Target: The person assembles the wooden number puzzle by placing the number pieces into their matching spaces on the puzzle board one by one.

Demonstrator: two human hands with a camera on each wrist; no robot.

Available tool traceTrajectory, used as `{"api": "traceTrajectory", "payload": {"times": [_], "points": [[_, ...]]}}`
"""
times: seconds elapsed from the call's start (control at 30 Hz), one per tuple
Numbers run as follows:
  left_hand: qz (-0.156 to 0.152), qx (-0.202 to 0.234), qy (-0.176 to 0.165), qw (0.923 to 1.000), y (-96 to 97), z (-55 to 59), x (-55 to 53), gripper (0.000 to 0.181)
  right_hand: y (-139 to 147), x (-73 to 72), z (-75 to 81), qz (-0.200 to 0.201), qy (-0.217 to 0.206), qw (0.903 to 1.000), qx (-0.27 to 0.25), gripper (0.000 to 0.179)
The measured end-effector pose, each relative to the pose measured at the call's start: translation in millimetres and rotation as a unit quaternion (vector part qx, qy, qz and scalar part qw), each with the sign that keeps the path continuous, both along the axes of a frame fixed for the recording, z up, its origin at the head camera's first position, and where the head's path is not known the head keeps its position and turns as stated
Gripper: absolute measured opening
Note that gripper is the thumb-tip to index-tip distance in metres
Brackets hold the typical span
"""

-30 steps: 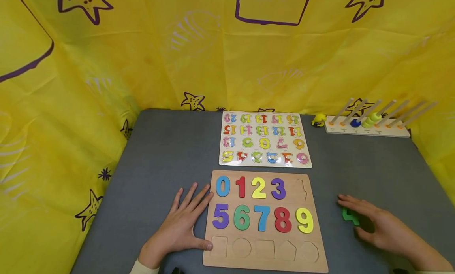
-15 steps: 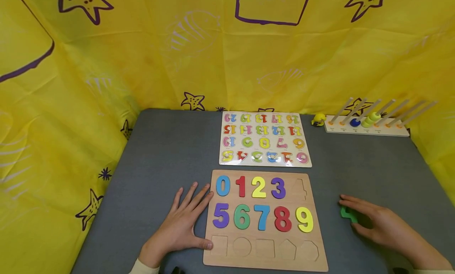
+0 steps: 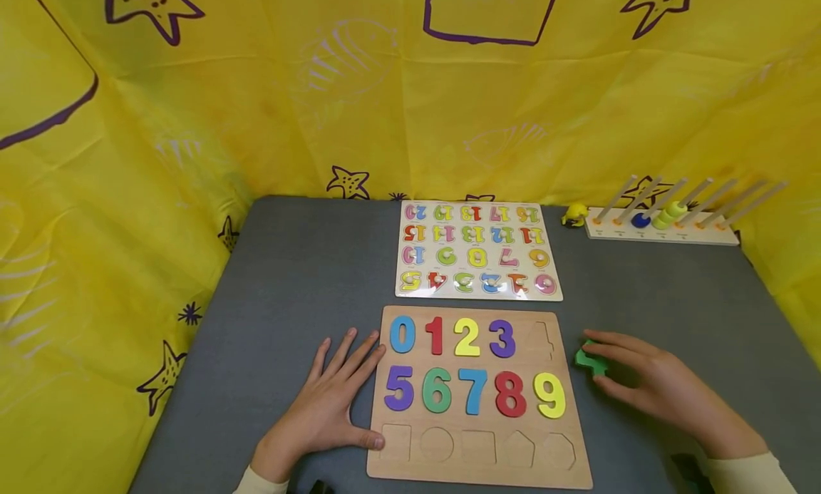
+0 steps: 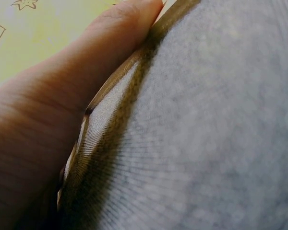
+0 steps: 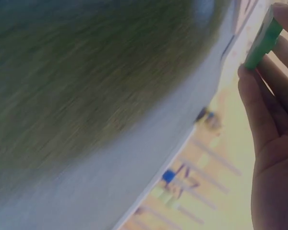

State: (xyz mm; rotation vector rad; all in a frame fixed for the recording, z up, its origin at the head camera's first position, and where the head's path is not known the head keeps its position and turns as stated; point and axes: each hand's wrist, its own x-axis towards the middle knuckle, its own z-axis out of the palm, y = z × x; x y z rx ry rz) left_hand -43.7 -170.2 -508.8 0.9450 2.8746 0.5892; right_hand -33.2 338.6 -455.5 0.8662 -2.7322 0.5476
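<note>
A green number 4 piece [image 3: 591,361] is pinched between the thumb and fingers of my right hand [image 3: 654,380], just right of the wooden number board [image 3: 481,472]. In the right wrist view the green 4 [image 5: 265,40] shows edge-on at the fingertips. My left hand [image 3: 330,408] lies with spread fingers at the board's left edge, its thumb [image 4: 120,28] on the rim. Coloured numbers 0 to 3 and 5 to 9 sit on the board. A bare 4-shaped recess [image 3: 544,339] shows at its upper right, and outlined shape recesses run along the bottom row.
Behind the board lies a second number puzzle [image 3: 477,248], turned upside down to me. At the back right stand a peg counting stand [image 3: 667,230] with a few rings and a small yellow figure [image 3: 574,215]. A yellow patterned cloth [image 3: 288,88] hangs behind the grey table [image 3: 301,266].
My right hand has picked up the green 4 and moved left and slightly away from me, towards the board's right edge. The left hand has stayed in place.
</note>
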Motion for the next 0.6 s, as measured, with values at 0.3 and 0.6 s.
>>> {"api": "traceTrajectory", "payload": {"times": [0.3, 0.6], "points": [[-0.001, 0.003, -0.002, 1.0000, -0.1, -1.0, 0.2, 0.132, -30.0, -23.3, -0.6, 0.049, -0.034, 0.9982, 0.004, 0.055], [0.001, 0.004, -0.002, 1.0000, 0.0, 0.5, -0.2, 0.132, -44.1, -37.7, -6.5, 0.059, -0.058, 0.9959, 0.037, 0.049]]}}
